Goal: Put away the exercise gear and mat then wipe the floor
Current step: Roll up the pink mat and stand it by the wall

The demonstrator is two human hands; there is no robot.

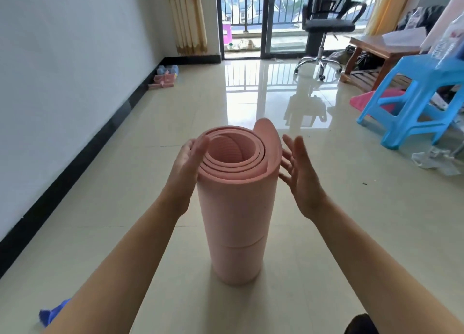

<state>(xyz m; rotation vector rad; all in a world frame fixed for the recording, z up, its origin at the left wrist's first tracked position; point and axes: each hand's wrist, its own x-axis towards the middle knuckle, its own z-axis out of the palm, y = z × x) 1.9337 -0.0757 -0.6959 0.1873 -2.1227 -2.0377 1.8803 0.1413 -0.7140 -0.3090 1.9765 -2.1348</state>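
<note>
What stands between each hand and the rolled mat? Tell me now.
Nothing visible. The left hand lies flat against the upper left of the upright pink mat. The right hand, open, is close beside its upper right, with no object between.

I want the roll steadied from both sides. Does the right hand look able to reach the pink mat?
Probably yes. The right hand is open, palm facing the rolled mat, close beside its top with nothing between them; the left hand rests on the other side.
</note>
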